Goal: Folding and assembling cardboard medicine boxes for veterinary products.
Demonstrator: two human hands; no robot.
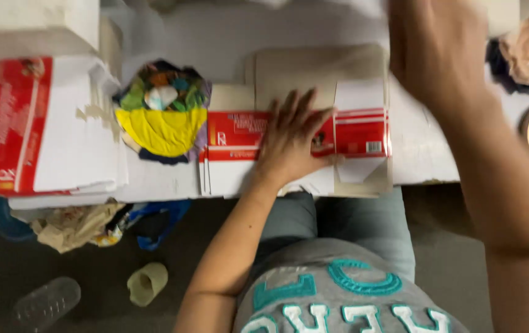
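**Flat carton pinned, other hand up and blurred**

Right forearm fills the near edge of the view, rising to the right hand [440, 46], which hangs above the far side of the work surface [425, 154]. It is smeared with motion, and I cannot tell whether its fingers are spread or closed, or whether they hold anything.

Left hand [290, 139] is the steady one: palm down, fingers spread apart, pressing on the flattened red-and-white carton [360, 132] that lies near the front edge of the white surface, straight ahead of the person's grey shirt. Nothing is gripped; the hand simply bears down on the middle of the blank.

To my eye, good work here means keeping that palm flat over the red band so the card cannot slide, with the fingertips clear of the side flaps so they stay free to fold. The card looks thin and will likely crease wherever pressure lands, so even weight seems wiser than a jab.

On to containers. Left of the carton sits a bundle of coloured scraps [161, 111], yellow at the front, green and blue behind; whether a bowl or bag holds them I cannot tell. Further left lies a stack of flat red-and-white cartons [42, 126]. On the floor, a pale yellow cup [147, 282] lies on its side, seemingly empty, near a clear plastic bottle [45, 302].
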